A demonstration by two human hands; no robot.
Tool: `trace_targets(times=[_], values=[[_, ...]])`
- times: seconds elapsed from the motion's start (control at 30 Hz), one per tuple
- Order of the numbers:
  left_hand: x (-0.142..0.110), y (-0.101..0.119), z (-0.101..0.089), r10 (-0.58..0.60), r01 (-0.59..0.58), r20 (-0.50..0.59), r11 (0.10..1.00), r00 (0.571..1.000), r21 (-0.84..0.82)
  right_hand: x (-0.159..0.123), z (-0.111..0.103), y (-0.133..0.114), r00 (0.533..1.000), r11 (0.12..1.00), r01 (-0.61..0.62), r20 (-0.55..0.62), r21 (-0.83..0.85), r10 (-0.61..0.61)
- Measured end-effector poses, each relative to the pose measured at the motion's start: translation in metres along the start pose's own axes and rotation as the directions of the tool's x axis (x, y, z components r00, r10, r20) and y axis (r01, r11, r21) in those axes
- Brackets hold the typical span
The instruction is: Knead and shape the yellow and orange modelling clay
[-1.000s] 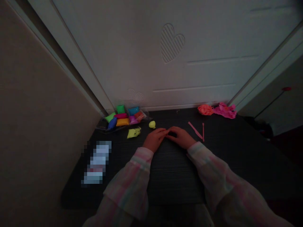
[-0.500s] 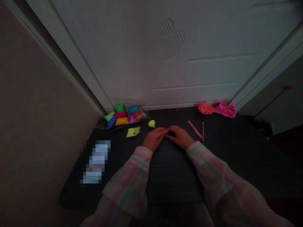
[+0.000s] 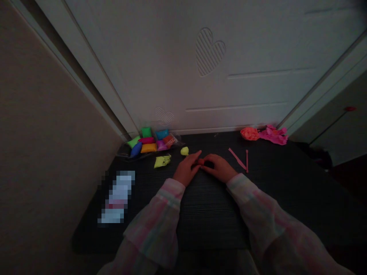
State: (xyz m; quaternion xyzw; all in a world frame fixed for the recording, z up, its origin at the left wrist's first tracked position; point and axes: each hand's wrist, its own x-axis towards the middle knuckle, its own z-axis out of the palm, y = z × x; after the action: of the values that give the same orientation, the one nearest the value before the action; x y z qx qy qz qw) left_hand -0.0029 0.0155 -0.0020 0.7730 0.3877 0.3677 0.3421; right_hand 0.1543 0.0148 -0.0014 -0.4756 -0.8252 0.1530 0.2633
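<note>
Between my fingertips, low over the dark table [image 3: 212, 217], is a small red lump of modelling clay [image 3: 201, 162], partly covered by the fingers. My left hand [image 3: 187, 167] grips it from the left, with the index finger pointing up and away from the thumb. From the right, my right hand [image 3: 219, 167] pinches the same lump between thumb and curled fingers. A yellow clay lump [image 3: 184, 151] lies just beyond my left hand. Beside it rests a yellow packet [image 3: 162, 161] with dark marks. Two pink modelling tools [image 3: 237, 159] [image 3: 247, 161] lie right of my right hand.
Several coloured clay packets [image 3: 148, 148] sit in clear plastic at the back left. A blurred-out bright object [image 3: 119, 196] lies at the left. An orange ruffled clay piece [image 3: 249, 133] and a pink one [image 3: 273, 135] stand back right, against a white door [image 3: 172, 57].
The fingertips have parted slightly, and the red lump between them now shows. My left index finger has lifted a little. The view has shifted slightly; the other things stay put.
</note>
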Motion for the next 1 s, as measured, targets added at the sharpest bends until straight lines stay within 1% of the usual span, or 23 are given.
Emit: trace_targets(times=[0.1, 0.2, 0.37, 0.5, 0.6, 0.7, 0.8, 0.87, 1.0], values=[[-0.003, -0.001, -0.001, -0.114, 0.113, -0.023, 0.993, 0.993, -0.042, -0.004, -0.001, -0.003, 1.000, 1.000, -0.021, -0.010, -0.002, 0.021], [-0.006, 0.000, -0.004, -0.195, 0.195, 0.002, 0.979, 0.981, -0.060, -0.009, -0.003, -0.008, 0.999, 0.999, -0.032, 0.024, -0.002, 0.032], [-0.012, 0.007, -0.011, -0.222, 0.226, 0.059, 0.971, 0.973, -0.079, -0.016, -0.009, -0.015, 0.995, 1.000, -0.009, 0.095, 0.025, 0.007], [-0.014, 0.007, -0.015, -0.242, 0.248, 0.093, 0.967, 0.966, -0.059, -0.018, -0.013, -0.016, 0.990, 0.998, 0.004, 0.143, 0.068, -0.013], [-0.015, 0.007, -0.017, -0.246, 0.252, 0.112, 0.967, 0.963, -0.042, -0.019, -0.013, -0.016, 0.989, 0.997, 0.016, 0.146, 0.074, -0.026], [-0.015, 0.009, -0.018, -0.237, 0.248, 0.135, 0.966, 0.962, -0.068, -0.020, -0.012, -0.015, 0.992, 0.997, 0.009, 0.127, 0.080, -0.020], [-0.017, 0.012, -0.017, -0.234, 0.259, 0.168, 0.955, 0.958, -0.147, -0.020, -0.011, -0.015, 0.996, 0.996, -0.014, 0.088, 0.083, 0.007], [-0.017, 0.012, -0.016, -0.251, 0.293, 0.193, 0.927, 0.948, -0.234, -0.020, -0.011, -0.016, 0.998, 0.996, -0.012, 0.068, 0.086, 0.006], [-0.016, 0.008, -0.014, -0.343, 0.397, 0.200, 0.813, 0.918, -0.426, -0.021, -0.010, -0.019, 0.999, 0.988, 0.032, 0.030, 0.153, -0.037]])
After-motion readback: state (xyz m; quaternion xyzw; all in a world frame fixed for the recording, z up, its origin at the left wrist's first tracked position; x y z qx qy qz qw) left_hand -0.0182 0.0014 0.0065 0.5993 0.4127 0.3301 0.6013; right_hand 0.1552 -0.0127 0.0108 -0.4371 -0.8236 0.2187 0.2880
